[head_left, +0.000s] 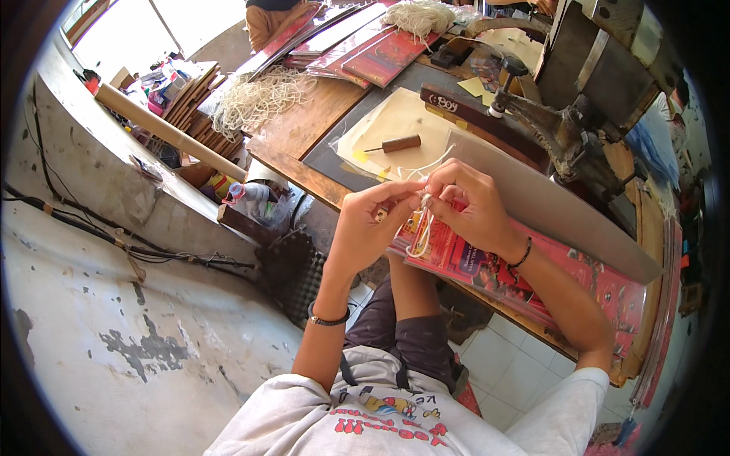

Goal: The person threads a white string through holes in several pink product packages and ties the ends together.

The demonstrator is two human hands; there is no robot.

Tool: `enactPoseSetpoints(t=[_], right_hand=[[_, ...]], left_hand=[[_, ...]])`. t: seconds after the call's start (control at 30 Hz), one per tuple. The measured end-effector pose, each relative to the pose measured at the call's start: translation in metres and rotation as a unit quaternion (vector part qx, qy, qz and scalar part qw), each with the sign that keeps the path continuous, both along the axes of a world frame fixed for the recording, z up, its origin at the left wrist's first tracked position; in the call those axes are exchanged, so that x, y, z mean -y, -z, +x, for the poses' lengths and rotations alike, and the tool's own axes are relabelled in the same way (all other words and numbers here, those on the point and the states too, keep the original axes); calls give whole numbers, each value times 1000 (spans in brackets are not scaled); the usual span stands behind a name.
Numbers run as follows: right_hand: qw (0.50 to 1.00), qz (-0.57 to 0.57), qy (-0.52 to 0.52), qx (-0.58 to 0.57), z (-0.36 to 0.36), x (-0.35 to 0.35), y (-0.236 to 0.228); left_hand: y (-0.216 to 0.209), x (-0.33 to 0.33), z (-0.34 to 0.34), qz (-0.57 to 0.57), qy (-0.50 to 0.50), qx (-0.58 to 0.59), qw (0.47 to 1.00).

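Observation:
Both hands meet in front of me over the near edge of the workbench, fingertips almost touching. My left hand [370, 222] pinches a white cord [414, 251], with a ring on one finger. Close beside it, my right hand [473, 207] is closed on the same cord. Part of the cord hangs in a loop below the fingers, and another length trails up onto the pale sheet [365, 129]. Under the hands lies a stack of red printed panels [608, 292], with a grey board [547, 199] behind it. My fingers hide the cord where they meet.
An awl [401, 144] with a wooden handle lies on the pale sheet. A heavy metal machine [578, 129] stands at the right. Bundles of white cord [266, 99] and more red panels [391, 57] lie at the far side. Another person [266, 26] is behind them. A peeling wall [114, 304] borders the left.

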State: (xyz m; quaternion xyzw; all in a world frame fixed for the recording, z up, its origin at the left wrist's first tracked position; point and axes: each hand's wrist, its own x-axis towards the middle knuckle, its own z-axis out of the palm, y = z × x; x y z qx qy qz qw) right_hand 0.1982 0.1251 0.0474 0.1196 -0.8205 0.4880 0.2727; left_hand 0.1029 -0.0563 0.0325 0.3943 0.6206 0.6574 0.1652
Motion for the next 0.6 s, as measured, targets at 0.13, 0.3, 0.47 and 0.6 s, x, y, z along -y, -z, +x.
enactPoseSetpoints(t=[0.13, 0.3, 0.47, 0.6], right_hand=[[999, 1, -25, 26, 2, -4, 2], [997, 36, -56, 39, 5, -4, -5], [996, 67, -58, 24, 5, -2, -6], [997, 60, -43, -6, 5, 0, -4]], left_hand=[[-7, 9, -13, -47, 34, -56, 997], [-30, 18, -19, -67, 61, -144, 985], [-28, 18, -17, -57, 43, -165, 984], [-18, 13, -10, -65, 5, -143, 988]])
